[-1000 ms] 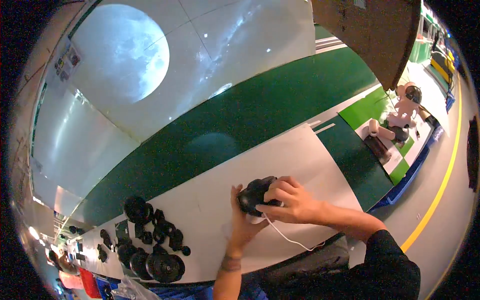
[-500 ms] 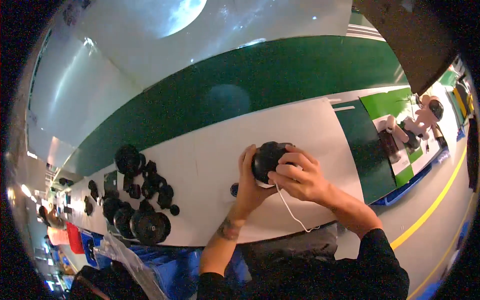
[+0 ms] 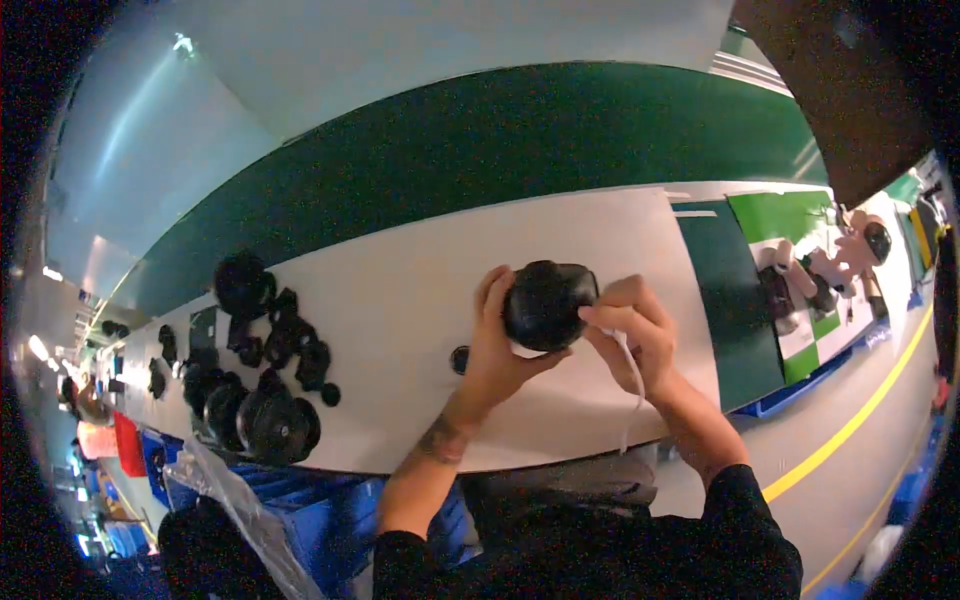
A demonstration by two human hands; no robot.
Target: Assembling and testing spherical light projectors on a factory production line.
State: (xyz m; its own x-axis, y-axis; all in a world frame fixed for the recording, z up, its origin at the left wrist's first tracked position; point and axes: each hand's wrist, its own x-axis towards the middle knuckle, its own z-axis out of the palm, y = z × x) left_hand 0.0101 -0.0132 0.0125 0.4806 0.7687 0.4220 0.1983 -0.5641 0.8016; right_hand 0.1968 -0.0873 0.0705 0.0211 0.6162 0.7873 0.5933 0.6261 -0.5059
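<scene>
A rounded black housing is held above the white work surface by my left hand, whose fingers and thumb wrap its left side and underside. At the housing's right side, my right hand is closed in a pinch on a white cord. The cord hangs down past that hand toward the table's near edge. My right fingertips touch or nearly touch the housing, and they hide where the cord meets it. Just left of my left wrist lies a small dark round part.
Several black round parts are clustered on the left of the white table. A green strip runs behind. Pale pink and dark items lie at the right end. Blue bins and clear plastic sit below the near edge.
My right hand has left its grip around the housing and now pinches the white cord at its right side. The left hand keeps hold, and the housing has turned somewhat.
</scene>
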